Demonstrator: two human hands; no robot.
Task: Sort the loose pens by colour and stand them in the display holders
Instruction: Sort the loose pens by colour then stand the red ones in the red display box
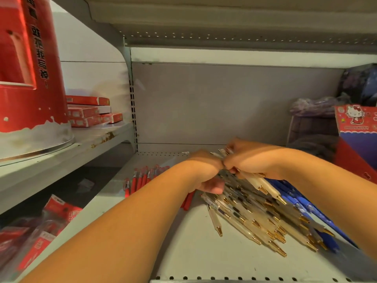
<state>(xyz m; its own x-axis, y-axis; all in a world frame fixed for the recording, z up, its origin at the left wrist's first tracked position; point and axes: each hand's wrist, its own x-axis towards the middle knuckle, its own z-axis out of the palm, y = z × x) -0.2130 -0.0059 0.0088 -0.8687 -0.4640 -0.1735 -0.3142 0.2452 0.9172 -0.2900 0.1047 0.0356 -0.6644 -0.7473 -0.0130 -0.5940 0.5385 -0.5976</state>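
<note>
While red pens [140, 178] and blue pens [295, 199] lie apart, the right hand [244, 158] clasps cream pens [263, 185] mid-sort, grasp of the left hand [204, 172] unclear; bunching them for a holder seems next.

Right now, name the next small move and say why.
Probably raise the right hand with its gripped bunch of cream pens clear of the heap, the left hand steadying them. The red pens lie apart to the left, blue pens to the right, so cream seems the group being gathered.
</note>
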